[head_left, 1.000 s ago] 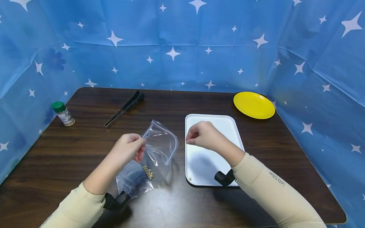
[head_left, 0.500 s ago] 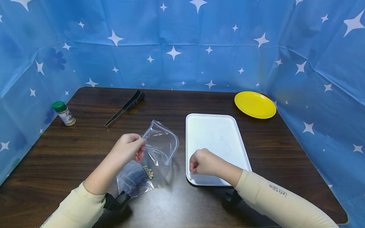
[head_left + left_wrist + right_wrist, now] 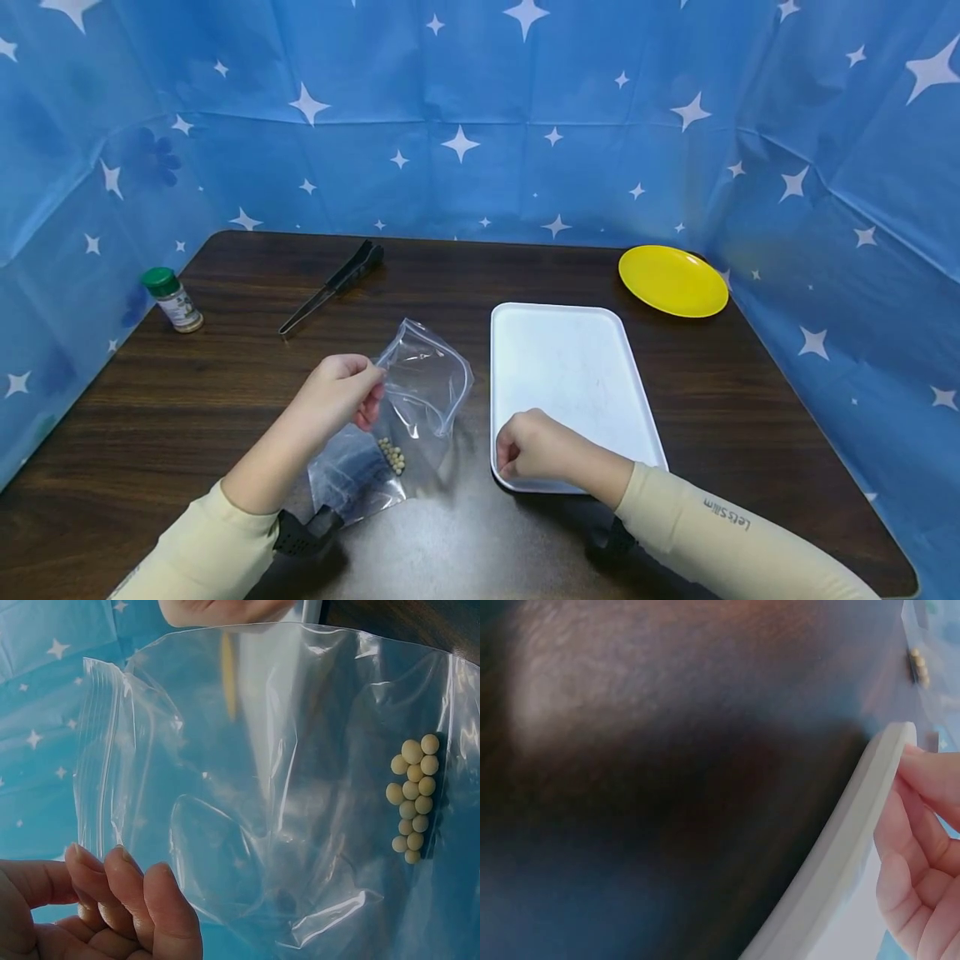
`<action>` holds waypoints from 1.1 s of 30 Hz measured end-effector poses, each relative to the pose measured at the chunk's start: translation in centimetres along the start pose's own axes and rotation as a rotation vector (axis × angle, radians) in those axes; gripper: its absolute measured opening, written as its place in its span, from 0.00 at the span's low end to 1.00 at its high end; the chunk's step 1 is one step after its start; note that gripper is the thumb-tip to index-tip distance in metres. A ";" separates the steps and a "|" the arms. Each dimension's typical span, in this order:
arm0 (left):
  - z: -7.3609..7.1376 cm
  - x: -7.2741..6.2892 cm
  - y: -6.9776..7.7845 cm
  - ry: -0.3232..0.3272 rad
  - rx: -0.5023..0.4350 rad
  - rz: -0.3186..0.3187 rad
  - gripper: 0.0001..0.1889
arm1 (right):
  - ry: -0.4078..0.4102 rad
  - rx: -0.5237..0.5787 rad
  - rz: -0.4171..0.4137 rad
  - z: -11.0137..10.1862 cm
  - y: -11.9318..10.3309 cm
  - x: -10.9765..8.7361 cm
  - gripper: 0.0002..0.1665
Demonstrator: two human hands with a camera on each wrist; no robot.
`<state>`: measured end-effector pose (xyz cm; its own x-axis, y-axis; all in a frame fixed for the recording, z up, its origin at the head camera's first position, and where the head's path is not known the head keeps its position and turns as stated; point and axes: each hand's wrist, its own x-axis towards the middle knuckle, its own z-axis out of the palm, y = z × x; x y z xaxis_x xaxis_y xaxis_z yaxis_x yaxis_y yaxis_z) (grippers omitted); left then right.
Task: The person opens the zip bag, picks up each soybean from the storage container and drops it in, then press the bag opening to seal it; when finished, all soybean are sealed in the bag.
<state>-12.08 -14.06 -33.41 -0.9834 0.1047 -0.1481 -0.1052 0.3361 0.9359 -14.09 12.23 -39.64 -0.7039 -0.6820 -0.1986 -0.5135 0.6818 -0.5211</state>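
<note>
My left hand (image 3: 348,392) pinches the open-mouthed rim of a clear zip bag (image 3: 423,371), holding it up off the table. Several round pale-yellow beans (image 3: 412,795) lie together low in the bag. To the right is a white rectangular tray (image 3: 562,350). My right hand (image 3: 532,450) is at its near left corner, with thumb and fingers bent down toward the tray surface. In the right wrist view the thumb lies beside the tray's rim (image 3: 855,825). The spot under those fingertips is hidden, so whether they hold a bean cannot be seen.
A yellow plate (image 3: 673,282) sits at the back right. Black-handled tongs (image 3: 333,286) lie at the back left of the dark wooden table (image 3: 172,433). A green-capped shaker jar (image 3: 174,302) stands near the left edge. Blue starry cloth surrounds the back and sides.
My right hand has come down and toward me from over the tray's middle to its near left corner, covering the single bean seen there before. The left hand and bag stay put.
</note>
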 end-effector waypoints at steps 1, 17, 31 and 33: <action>-0.1 0.0 0.0 0.002 0.000 0.000 0.13 | 0.000 0.002 -0.002 0.0 -0.1 0.1 0.12; -1.2 -0.5 -0.3 0.027 -0.022 0.006 0.12 | 0.194 0.011 0.030 -6.0 -2.3 1.5 0.08; -1.1 -0.6 -0.8 0.025 -0.036 0.043 0.12 | 0.382 0.008 -0.100 -9.7 -8.0 5.9 0.03; -1.1 -0.6 -0.8 0.027 -0.042 0.045 0.12 | 0.343 -0.022 -0.110 -9.2 -8.7 6.8 0.03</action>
<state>-11.57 -15.42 -33.68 -0.9908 0.0937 -0.0974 -0.0662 0.2919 0.9542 -18.95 4.06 -28.81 -0.7659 -0.6253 0.1500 -0.6029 0.6172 -0.5055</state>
